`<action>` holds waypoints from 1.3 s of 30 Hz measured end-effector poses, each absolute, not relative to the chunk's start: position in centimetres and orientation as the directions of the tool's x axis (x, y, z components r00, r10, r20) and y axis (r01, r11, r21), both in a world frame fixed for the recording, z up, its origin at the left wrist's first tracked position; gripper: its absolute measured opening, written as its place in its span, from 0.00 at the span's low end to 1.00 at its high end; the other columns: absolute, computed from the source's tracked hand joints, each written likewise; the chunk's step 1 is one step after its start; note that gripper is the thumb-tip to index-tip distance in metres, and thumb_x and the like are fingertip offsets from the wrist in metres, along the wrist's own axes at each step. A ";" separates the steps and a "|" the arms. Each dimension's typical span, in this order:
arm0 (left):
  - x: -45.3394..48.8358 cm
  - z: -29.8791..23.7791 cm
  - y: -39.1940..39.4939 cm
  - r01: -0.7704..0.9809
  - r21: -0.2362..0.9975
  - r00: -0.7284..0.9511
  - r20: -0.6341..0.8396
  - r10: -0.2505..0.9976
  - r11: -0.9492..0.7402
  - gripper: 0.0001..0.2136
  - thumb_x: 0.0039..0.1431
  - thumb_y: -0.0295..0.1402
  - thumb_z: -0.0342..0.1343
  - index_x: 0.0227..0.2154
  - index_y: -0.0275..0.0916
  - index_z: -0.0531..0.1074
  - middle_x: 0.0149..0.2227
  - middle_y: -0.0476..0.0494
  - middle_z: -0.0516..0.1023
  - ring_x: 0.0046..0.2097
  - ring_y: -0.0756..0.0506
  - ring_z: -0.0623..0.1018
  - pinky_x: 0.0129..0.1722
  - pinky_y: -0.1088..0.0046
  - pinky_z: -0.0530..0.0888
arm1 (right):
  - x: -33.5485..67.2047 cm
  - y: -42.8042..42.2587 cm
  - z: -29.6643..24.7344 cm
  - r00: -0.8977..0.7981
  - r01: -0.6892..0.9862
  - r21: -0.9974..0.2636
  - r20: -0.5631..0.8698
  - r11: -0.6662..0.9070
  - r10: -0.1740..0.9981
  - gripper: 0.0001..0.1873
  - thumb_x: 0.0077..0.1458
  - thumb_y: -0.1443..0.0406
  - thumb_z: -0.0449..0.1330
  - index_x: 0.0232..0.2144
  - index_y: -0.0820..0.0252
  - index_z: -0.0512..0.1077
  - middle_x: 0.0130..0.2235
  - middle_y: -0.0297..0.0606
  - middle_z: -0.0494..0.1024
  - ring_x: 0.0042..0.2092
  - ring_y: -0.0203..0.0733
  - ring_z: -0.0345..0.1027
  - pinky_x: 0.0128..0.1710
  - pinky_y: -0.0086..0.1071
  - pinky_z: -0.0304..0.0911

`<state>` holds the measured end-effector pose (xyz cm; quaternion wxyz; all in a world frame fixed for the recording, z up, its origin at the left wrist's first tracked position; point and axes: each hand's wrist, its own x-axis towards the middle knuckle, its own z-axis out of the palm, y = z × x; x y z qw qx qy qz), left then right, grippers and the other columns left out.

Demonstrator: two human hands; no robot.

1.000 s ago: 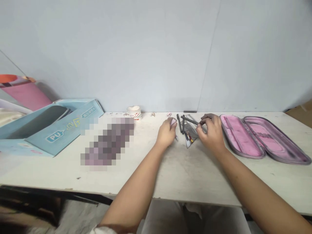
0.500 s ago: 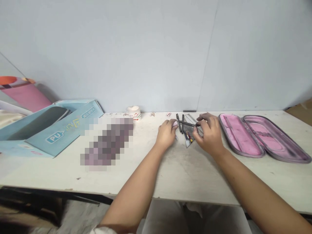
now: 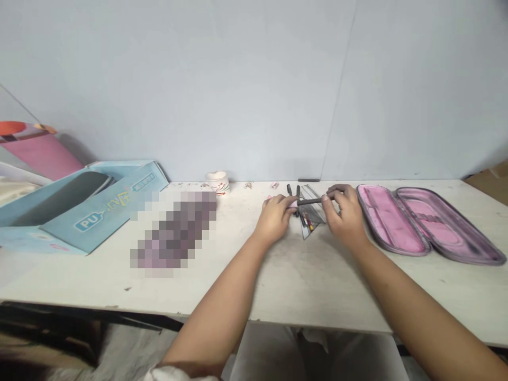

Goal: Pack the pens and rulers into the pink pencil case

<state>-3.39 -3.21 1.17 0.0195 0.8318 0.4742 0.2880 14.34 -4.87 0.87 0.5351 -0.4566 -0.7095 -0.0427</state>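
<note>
My right hand (image 3: 347,214) pinches the right end of a black pen (image 3: 311,201), held level just above the table. The pen's left end meets the fingers of my left hand (image 3: 275,216), which are closed on a small pale pinkish-white thing (image 3: 294,203); its kind is unclear. Beneath and behind the held pen lie more black pens (image 3: 289,189), a clear set square (image 3: 317,214) and several short coloured sticks (image 3: 307,223). My left palm hides part of this pile. To the right of my right hand an open pink pencil case (image 3: 391,222) lies flat.
A light blue box (image 3: 107,209) with a dark thing in it stands at the left. A blurred-out purplish object (image 3: 177,233) lies between it and my left arm. A paper cup (image 3: 218,183), a small sharpener-like piece (image 3: 274,185) and a dark bar (image 3: 308,180) are near the wall.
My left hand has moved right and slightly up to the pen's left end. The pen has shifted a little right and levelled out in my right hand.
</note>
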 end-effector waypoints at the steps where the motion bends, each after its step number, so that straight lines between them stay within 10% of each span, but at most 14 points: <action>1: -3.1 1.2 -3.4 0.766 0.281 0.422 0.459 0.781 -0.579 0.14 0.60 0.34 0.43 0.47 0.42 0.66 0.41 0.43 0.71 0.45 0.44 0.69 0.47 0.65 0.62 | 14.3 -4.8 0.8 -0.065 0.703 -0.409 0.777 0.582 0.626 0.11 0.56 0.62 0.49 0.27 0.60 0.68 0.35 0.42 0.68 0.42 0.44 0.61 0.43 0.38 0.58; 4: -2.4 1.6 -4.2 0.741 0.241 0.491 0.443 0.751 -0.627 0.15 0.61 0.36 0.42 0.47 0.41 0.66 0.39 0.43 0.72 0.43 0.45 0.70 0.45 0.67 0.64 | 14.5 -4.4 0.9 -0.232 0.720 -0.350 0.692 0.599 0.684 0.19 0.59 0.59 0.45 0.23 0.59 0.68 0.31 0.40 0.71 0.40 0.43 0.61 0.42 0.36 0.57; 8: -2.1 2.5 -5.1 0.814 0.326 0.335 0.412 0.847 -0.480 0.18 0.60 0.44 0.39 0.41 0.41 0.69 0.30 0.46 0.74 0.34 0.44 0.73 0.31 0.73 0.64 | 17.0 -3.5 1.8 -0.058 0.844 -0.350 0.694 0.406 0.718 0.24 0.61 0.58 0.40 0.21 0.59 0.68 0.28 0.40 0.71 0.36 0.42 0.62 0.38 0.36 0.55; 13: -2.3 3.3 -5.0 0.854 0.441 0.092 0.397 0.913 -0.278 0.13 0.58 0.39 0.41 0.34 0.41 0.70 0.21 0.47 0.71 0.29 0.43 0.73 0.26 0.73 0.61 | 20.5 -2.6 1.9 0.151 0.956 -0.278 0.745 0.097 0.649 0.18 0.57 0.58 0.45 0.29 0.61 0.71 0.31 0.44 0.72 0.34 0.45 0.63 0.32 0.35 0.55; 23: -2.1 2.2 -4.5 0.638 0.698 0.079 0.360 0.930 -0.325 0.14 0.60 0.45 0.39 0.37 0.40 0.60 0.26 0.48 0.69 0.30 0.45 0.72 0.31 0.72 0.65 | 19.3 -2.8 -1.1 -0.117 0.990 0.123 0.393 0.074 0.912 0.06 0.49 0.68 0.55 0.31 0.62 0.71 0.27 0.46 0.73 0.28 0.42 0.68 0.26 0.33 0.58; 29: -1.4 1.3 -4.1 0.460 0.781 0.204 0.369 0.907 -0.422 0.15 0.62 0.43 0.35 0.38 0.38 0.60 0.30 0.46 0.69 0.33 0.49 0.70 0.36 0.72 0.66 | 18.9 -2.9 0.8 0.015 0.910 -0.370 0.483 0.189 0.875 0.09 0.49 0.65 0.54 0.35 0.61 0.69 0.31 0.43 0.75 0.33 0.44 0.70 0.34 0.38 0.62; 33: -0.6 0.9 -4.6 0.374 0.816 0.272 0.358 0.893 -0.441 0.16 0.62 0.44 0.36 0.38 0.38 0.62 0.31 0.46 0.70 0.34 0.50 0.70 0.37 0.74 0.67 | 16.6 -3.6 2.1 0.061 0.343 -0.825 0.496 0.449 0.866 0.13 0.52 0.59 0.54 0.39 0.58 0.66 0.37 0.38 0.74 0.37 0.39 0.70 0.39 0.37 0.65; 39: -0.2 0.8 -5.1 0.355 0.844 0.307 0.302 0.903 -0.403 0.16 0.61 0.44 0.39 0.39 0.37 0.63 0.33 0.45 0.72 0.36 0.49 0.71 0.38 0.74 0.67 | 13.8 -4.8 2.1 -0.033 -0.033 -0.853 0.522 0.521 0.852 0.15 0.50 0.56 0.57 0.39 0.56 0.65 0.40 0.38 0.74 0.45 0.39 0.68 0.47 0.37 0.63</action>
